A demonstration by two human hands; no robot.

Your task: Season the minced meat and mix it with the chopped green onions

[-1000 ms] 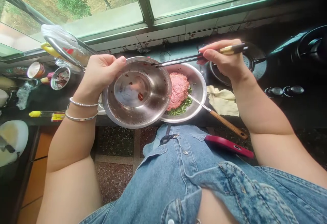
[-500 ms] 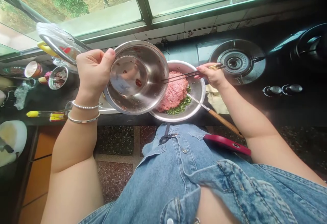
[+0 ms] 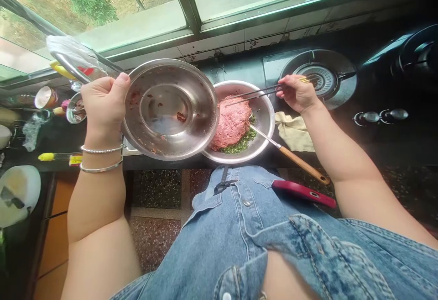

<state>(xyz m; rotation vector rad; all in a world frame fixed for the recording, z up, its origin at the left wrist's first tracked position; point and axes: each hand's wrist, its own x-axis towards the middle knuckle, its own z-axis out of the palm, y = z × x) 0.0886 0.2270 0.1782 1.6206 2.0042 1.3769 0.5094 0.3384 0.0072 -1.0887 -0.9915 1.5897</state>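
My left hand (image 3: 104, 101) grips the rim of a steel mixing bowl (image 3: 167, 140), its thumb over the edge. Only reddish scraps cling to the inside of that bowl, which is tilted toward me. A second metal bowl (image 3: 265, 131) stands on the counter, partly covered by the raised one. In it are a mound of pink minced meat (image 3: 232, 122), chopped greens (image 3: 241, 144) and a wooden-handled utensil (image 3: 301, 165) leaning on the rim. Closed around a pair of dark chopsticks (image 3: 263, 91) is my right hand (image 3: 297, 93); their tips are over the meat.
Right of the bowls are a gas burner (image 3: 316, 78) and a beige cloth (image 3: 294, 131). Farther left stand a small bowl (image 3: 75, 109), a cup (image 3: 45, 97) and a white plate (image 3: 32, 199). A red phone (image 3: 304, 192) juts from my pocket near the counter edge.
My left hand has moved left with the steel bowl, whose inside now faces me more. My right hand has shifted slightly right, drawing the chopsticks out of the raised bowl to above the meat.
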